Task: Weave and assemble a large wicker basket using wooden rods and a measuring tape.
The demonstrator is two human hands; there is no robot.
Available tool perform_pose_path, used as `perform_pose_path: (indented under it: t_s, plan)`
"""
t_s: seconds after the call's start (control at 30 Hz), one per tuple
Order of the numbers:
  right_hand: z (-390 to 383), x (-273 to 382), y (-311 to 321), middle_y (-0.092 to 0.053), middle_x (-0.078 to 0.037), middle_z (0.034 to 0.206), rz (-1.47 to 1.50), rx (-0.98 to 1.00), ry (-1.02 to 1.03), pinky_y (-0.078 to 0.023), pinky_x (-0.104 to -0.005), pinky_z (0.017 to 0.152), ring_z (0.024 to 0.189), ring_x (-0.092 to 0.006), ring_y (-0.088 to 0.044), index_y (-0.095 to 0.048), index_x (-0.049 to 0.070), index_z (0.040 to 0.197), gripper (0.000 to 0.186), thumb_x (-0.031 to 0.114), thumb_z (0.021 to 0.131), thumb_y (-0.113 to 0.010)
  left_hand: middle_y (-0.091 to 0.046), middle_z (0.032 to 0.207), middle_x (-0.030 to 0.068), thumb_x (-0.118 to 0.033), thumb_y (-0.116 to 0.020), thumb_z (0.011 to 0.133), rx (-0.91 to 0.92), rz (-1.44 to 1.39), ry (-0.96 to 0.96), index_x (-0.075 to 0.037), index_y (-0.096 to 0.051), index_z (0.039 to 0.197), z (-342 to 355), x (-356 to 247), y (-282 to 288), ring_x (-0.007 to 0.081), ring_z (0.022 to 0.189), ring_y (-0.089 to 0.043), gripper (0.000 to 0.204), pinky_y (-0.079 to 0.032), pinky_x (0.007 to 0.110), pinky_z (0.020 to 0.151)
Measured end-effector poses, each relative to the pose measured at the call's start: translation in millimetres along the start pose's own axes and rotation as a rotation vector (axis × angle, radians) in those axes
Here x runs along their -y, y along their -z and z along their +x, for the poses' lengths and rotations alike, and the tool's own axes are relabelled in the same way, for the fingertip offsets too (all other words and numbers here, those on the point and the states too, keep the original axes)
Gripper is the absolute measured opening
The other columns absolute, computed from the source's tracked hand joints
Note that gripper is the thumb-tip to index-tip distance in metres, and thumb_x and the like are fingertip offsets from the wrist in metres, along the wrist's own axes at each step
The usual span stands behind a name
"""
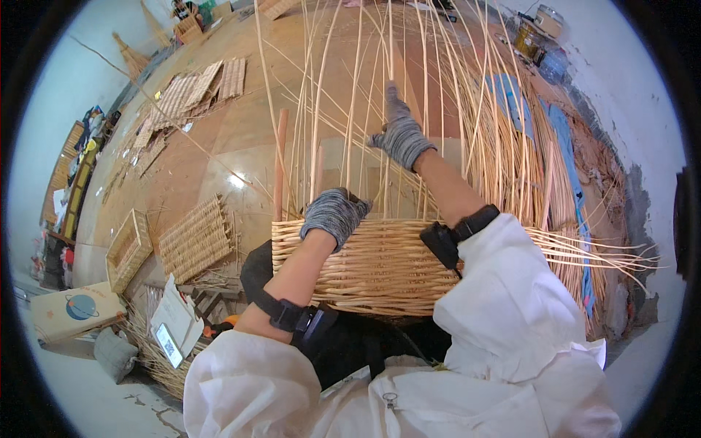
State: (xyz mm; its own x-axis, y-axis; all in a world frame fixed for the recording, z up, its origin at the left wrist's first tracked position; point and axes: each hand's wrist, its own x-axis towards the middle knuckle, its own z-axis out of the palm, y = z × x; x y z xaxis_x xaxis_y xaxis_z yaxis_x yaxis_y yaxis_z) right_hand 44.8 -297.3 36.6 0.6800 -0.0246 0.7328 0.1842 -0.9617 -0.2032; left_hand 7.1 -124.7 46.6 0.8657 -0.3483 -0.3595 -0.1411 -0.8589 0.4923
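A partly woven wicker panel [365,263] stands in front of me across my lap, with long upright rods rising from its top edge. My left hand [332,217], in a grey knitted glove, is closed at that top edge; its fingers curl around the foot of a wicker rod [351,124], partly hidden by the glove. Farther off, my right hand [403,137], gloved alike, reaches forward among the uprights. Its fingers are stretched out and the thumb stands apart. A thicker wooden stake [280,164] rises at the panel's left end.
Bundles of loose rods [540,168] lie to the right beside blue cloth [577,197]. Rod ends [606,255] stick out past the panel's right side. Woven mats [196,239], a shallow wicker tray [129,250], a cardboard box [77,310] and a phone [169,344] lie left.
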Motion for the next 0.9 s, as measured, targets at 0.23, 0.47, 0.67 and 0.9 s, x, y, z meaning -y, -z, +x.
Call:
perform_pose_path:
  t_s: [0.23,0.47,0.67,0.9]
  plan:
    - [-108,-8,103,-0.053,-0.01,0.089,1.186,-0.051,-0.958,-0.046,-0.0187,0.063,0.075,-0.0108,-0.053,-0.043,0.004,0.112,0.031,-0.001,0.081,-0.045,-0.051,0.11,0.0189,-0.036,-0.066,0.068,-0.279,-0.23,-0.396,-0.002,-0.027,0.127,-4,11,-54,0.0306,0.102,-0.049,0.079,-0.039,0.031,0.088]
    - [-113,-9,144,-0.057,-0.01,0.079,0.859,0.031,-0.566,-0.05,-0.0259,0.061,0.069,-0.017,-0.057,-0.048,-0.002,0.101,0.022,0.01,0.083,-0.05,-0.043,0.12,0.0136,-0.024,-0.065,0.071,-0.658,0.351,-0.71,-0.009,-0.031,0.126,-45,-49,-39,0.0267,0.11,-0.041,0.067,-0.035,0.038,0.09]
    - [-67,-55,115,-0.059,-0.014,0.082,0.327,0.478,-0.551,-0.048,-0.0294,0.072,0.08,-0.0233,-0.058,-0.048,-0.006,0.099,0.031,0.013,0.077,-0.057,-0.042,0.119,0.0146,-0.057,-0.052,0.07,-0.064,0.404,-0.651,-0.008,-0.029,0.127,-37,-84,-87,0.0272,0.11,-0.04,0.078,-0.023,0.047,0.095]
    - [-85,-73,144,-0.054,-0.008,0.071,0.976,-0.268,-1.102,-0.049,-0.0319,0.058,0.064,-0.0211,-0.055,-0.038,0.0,0.119,0.049,0.011,0.076,-0.059,-0.046,0.116,0.0129,-0.059,-0.047,0.072,-0.165,0.348,-0.416,-0.002,-0.038,0.119,-32,-93,-92,0.0264,0.107,-0.042,0.074,-0.022,0.043,0.095]
